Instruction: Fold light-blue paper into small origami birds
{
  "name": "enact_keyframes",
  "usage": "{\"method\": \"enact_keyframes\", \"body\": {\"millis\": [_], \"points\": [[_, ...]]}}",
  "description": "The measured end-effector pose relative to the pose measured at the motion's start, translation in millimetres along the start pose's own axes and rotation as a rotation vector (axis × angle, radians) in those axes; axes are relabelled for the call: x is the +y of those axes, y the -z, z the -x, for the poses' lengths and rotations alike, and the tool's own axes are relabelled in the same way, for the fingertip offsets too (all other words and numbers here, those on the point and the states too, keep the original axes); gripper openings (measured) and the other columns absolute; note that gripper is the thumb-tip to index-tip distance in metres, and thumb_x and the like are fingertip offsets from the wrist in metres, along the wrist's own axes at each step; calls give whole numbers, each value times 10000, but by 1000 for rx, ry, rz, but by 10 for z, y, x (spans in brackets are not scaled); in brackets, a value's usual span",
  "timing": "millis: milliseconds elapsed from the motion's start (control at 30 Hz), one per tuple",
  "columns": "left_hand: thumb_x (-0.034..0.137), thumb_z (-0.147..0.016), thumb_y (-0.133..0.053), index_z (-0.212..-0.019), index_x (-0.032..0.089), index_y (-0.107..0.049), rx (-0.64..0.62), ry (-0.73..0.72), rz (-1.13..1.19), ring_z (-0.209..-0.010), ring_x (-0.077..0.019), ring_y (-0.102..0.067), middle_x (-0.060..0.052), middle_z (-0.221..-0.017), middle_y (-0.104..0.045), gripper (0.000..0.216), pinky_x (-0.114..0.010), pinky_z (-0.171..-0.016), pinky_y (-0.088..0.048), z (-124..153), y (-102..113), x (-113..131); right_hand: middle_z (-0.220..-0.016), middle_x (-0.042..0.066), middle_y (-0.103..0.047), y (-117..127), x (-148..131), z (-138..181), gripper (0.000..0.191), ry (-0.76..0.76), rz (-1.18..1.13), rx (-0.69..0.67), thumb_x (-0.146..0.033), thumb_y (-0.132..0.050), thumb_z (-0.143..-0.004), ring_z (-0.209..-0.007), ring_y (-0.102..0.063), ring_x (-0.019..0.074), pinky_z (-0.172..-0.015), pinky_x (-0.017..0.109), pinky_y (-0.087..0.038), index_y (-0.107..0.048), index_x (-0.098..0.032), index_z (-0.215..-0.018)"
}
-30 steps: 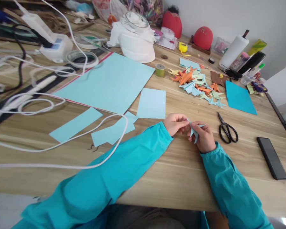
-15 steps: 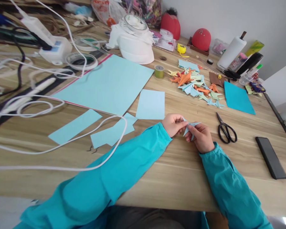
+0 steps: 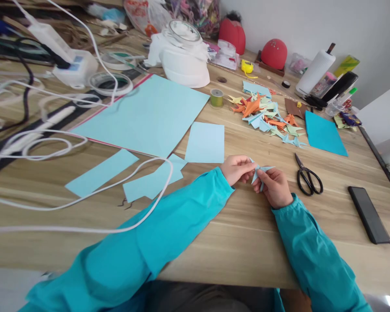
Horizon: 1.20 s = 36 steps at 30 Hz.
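Between my two hands is a small light-blue folded paper crane (image 3: pixel 265 168), its pointed ends sticking out past my fingers. My left hand (image 3: pixel 238 169) pinches its left side between thumb and finger. My right hand (image 3: pixel 273 185) grips the body from the right, thumb on top. Fingers cover most of the paper's middle. Just beyond my left hand lies a square blue sheet (image 3: pixel 205 143). Black-handled scissors (image 3: pixel 307 177) rest to the right of my right hand. A heap of folded cranes (image 3: pixel 263 113) in orange, blue, yellow and green lies farther back.
Large blue sheets (image 3: pixel 146 115) and cut strips (image 3: pixel 102 172) lie to the left, crossed in part by a white cable (image 3: pixel 143 221). A green thread spool (image 3: pixel 216 98) stands behind. At right are a phone (image 3: pixel 369 215) and bright-blue paper (image 3: pixel 325 132).
Both hands stay in nearly the same place on the paper crane. The left fingers have shifted very slightly; the rest of the table looks the same.
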<state>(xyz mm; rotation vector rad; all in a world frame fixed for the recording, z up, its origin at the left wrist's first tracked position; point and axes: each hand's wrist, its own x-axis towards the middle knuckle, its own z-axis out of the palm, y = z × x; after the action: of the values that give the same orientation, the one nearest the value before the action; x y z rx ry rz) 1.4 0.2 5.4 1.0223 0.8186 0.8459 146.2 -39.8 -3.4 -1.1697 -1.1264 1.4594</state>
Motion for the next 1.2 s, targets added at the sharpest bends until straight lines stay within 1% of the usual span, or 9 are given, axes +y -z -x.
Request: {"method": "enact_keyframes", "body": {"millis": [100, 200, 333, 400, 533, 767, 933, 1100, 1200], "points": [[186, -704, -674, -552, 118, -506, 25, -50, -48, -343, -41, -433, 49, -414, -500, 237, -160, -363, -353, 17, -20, 7, -520, 32, -644, -17, -25, 10, 310, -34, -13, -18, -421, -664, -734, -388, -547, 93, -357, 176, -406, -645, -135, -616], [209, -685, -695, -540, 121, -498, 39, -71, -66, -322, -38, -417, 53, -395, -494, 260, -160, -347, -328, 37, -32, 21, -526, 30, -649, -44, -57, 21, 327, -65, -63, 8, -452, -663, -721, -385, -552, 101, -366, 188, -426, -634, -142, -623], [233, -681, -701, -546, 119, -513, 41, -65, -69, -325, -42, -423, 50, -402, -499, 258, -165, -344, -340, 42, -26, 26, -544, 22, -650, -51, -57, 22, 295, -36, -15, -10, -425, -673, -724, -408, -563, 98, -383, 182, -431, -631, -143, -651], [253, -693, -692, -564, 113, -537, 49, -53, -58, -341, -49, -434, 42, -422, -510, 246, -170, -344, -356, 35, -22, 22, -550, 16, -649, -42, -43, 18, 270, -16, 14, -33, -406, -677, -726, -416, -565, 96, -391, 180, -431, -635, -144, -677], [263, -739, -653, -576, 108, -561, 76, -35, -53, -367, -59, -452, 26, -447, -520, 244, -173, -339, -368, 23, -20, 16, -540, 10, -644, -37, -40, 16, 253, -6, 14, -12, -398, -679, -724, -404, -554, 94, -373, 178, -410, -633, -151, -695], [263, -820, -569, -557, 101, -555, -5, -8, -22, -393, -58, -482, 4, -479, -541, 310, -163, -372, -399, 16, -32, 0, -472, -13, -602, -80, -109, 32, 213, -44, -113, 62, -345, -717, -663, -348, -502, 83, -326, 173, -389, -626, -155, -634], [303, -834, -549, -588, 102, -550, 12, 5, 14, -383, -59, -480, 1, -500, -550, 318, -168, -364, -401, 15, -39, 7, -472, -15, -605, -81, -96, 25, 184, -33, -136, 60, -317, -702, -675, -342, -500, 81, -325, 174, -392, -628, -156, -628], [321, -700, -698, -595, 106, -548, 18, -44, -38, -369, -53, -462, 30, -459, -528, 283, -159, -350, -377, 26, -46, -1, -489, -11, -612, -49, -41, 23, 195, 3, -62, 39, -338, -680, -714, -359, -513, 89, -338, 182, -388, -620, -161, -662], [311, -665, -723, -589, 107, -543, 25, -52, -54, -347, -48, -443, 40, -435, -521, 282, -164, -347, -368, 29, -56, -16, -510, -3, -617, -30, -25, 34, 208, 24, 4, 28, -354, -671, -730, -385, -526, 96, -371, 196, -415, -618, -158, -683]]}}
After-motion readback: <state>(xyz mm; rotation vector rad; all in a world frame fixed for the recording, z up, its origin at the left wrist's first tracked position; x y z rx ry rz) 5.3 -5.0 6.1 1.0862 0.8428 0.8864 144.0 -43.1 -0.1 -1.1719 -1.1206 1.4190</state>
